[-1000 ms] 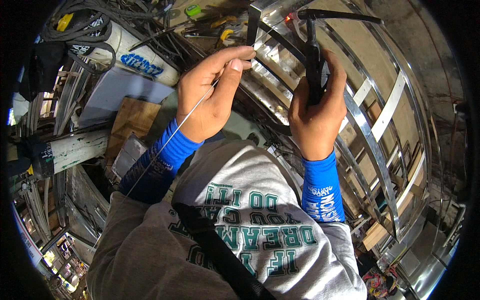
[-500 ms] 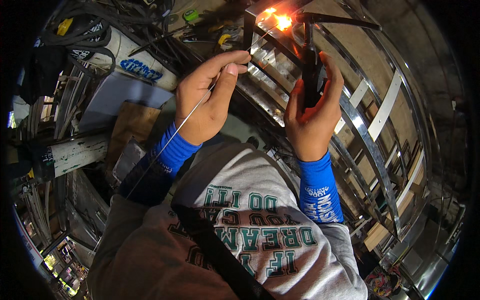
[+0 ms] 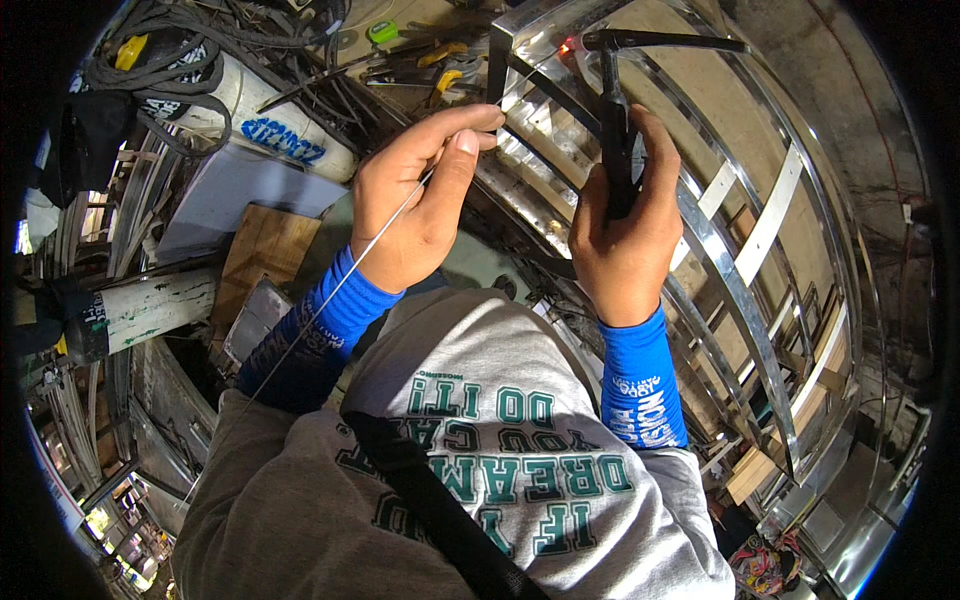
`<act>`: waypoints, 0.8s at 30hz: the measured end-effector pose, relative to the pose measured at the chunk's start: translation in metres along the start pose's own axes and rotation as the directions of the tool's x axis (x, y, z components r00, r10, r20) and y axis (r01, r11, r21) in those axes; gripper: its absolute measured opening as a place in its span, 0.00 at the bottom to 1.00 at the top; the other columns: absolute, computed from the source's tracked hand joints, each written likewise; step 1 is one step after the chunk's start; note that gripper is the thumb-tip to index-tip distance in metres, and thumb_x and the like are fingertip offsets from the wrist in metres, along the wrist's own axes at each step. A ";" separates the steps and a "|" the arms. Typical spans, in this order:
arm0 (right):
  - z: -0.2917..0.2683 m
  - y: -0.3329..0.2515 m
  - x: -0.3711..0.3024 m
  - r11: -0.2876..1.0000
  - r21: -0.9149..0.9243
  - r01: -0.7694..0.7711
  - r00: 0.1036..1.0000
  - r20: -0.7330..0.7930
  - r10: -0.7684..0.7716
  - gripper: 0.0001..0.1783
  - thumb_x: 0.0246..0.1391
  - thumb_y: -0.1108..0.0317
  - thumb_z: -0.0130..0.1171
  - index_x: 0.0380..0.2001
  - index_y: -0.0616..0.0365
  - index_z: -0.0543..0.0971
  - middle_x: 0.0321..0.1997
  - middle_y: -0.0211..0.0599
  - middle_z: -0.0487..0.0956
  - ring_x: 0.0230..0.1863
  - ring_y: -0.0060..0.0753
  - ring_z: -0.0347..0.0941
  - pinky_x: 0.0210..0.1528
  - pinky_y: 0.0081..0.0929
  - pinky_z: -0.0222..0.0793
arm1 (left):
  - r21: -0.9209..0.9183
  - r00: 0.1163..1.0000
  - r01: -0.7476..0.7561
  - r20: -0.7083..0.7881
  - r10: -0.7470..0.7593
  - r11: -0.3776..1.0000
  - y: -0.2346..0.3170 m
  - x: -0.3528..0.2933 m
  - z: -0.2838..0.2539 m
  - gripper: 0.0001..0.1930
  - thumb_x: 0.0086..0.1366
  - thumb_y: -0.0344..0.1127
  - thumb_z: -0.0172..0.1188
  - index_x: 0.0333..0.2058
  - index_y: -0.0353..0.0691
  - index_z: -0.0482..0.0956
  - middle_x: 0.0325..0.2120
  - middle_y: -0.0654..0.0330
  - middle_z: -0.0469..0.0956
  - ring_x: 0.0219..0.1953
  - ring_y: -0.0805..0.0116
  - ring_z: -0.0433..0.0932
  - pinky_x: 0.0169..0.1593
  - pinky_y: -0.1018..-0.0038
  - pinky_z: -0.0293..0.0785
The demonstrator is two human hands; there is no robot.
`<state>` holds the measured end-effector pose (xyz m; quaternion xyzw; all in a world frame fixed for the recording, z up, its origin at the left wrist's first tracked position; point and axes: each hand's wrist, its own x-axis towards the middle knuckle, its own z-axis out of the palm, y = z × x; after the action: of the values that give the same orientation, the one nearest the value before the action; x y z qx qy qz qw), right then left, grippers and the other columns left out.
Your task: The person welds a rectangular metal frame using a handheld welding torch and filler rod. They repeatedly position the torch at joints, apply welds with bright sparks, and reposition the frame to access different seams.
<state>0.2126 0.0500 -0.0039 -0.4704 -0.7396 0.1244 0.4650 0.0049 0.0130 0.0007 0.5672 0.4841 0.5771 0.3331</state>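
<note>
My left hand [image 3: 415, 195] is closed on a thin metal filler rod [image 3: 365, 252], pinched between thumb and fingers; its tail runs back along my blue-sleeved forearm. In my right hand [image 3: 632, 225] is a black TIG welding torch [image 3: 618, 130], gripped by its handle. The torch head lies across the top, close to a small red-glowing spot [image 3: 566, 46] on the corner of a shiny metal frame [image 3: 548, 22]. My left fingertips are next to the frame's dark near leg. Whether the rod's far tip touches the frame is too fine to tell.
Curved polished metal bars [image 3: 735, 275] with crosspieces fill the right side. At the upper left lie a gas cylinder [image 3: 255, 110], coiled dark cables [image 3: 205, 50], pliers with yellow handles [image 3: 445, 78] and a green tape measure [image 3: 381, 32]. A wooden board [image 3: 262, 245] leans below the cylinder.
The bright orange arc at the frame corner has gone out, leaving a small red glow. The torch has shifted slightly left and down; my left hand has barely moved.
</note>
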 end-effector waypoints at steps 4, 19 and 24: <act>0.001 0.003 -0.001 0.998 -0.058 0.005 1.000 -0.001 -0.005 0.33 0.63 0.83 0.61 0.71 0.59 0.71 0.63 0.55 0.83 0.59 0.46 0.86 0.58 0.34 0.80 | 0.005 1.000 0.005 0.011 -0.005 1.000 0.000 0.000 -0.001 0.15 0.82 0.31 0.55 0.60 0.31 0.82 0.52 0.52 0.87 0.54 0.65 0.86 0.60 0.71 0.80; 0.002 -0.001 -0.003 0.998 0.057 -0.015 1.000 -0.018 0.016 0.36 0.63 0.84 0.62 0.74 0.61 0.67 0.69 0.56 0.78 0.68 0.47 0.80 0.66 0.35 0.74 | 0.049 1.000 0.017 0.024 -0.019 0.999 0.003 0.000 -0.001 0.17 0.84 0.34 0.52 0.61 0.29 0.80 0.55 0.47 0.86 0.56 0.61 0.86 0.61 0.68 0.80; -0.001 -0.001 -0.002 0.998 0.061 -0.035 0.999 0.008 0.035 0.37 0.63 0.84 0.62 0.74 0.59 0.67 0.65 0.56 0.81 0.61 0.46 0.84 0.60 0.34 0.77 | 0.010 1.000 0.003 0.003 -0.003 1.000 0.001 0.001 0.001 0.16 0.83 0.33 0.56 0.60 0.29 0.81 0.53 0.47 0.87 0.56 0.61 0.87 0.61 0.68 0.81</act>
<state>0.2135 0.0475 -0.0043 -0.4683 -0.7287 0.1568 0.4744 0.0056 0.0135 0.0012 0.5688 0.4873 0.5735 0.3319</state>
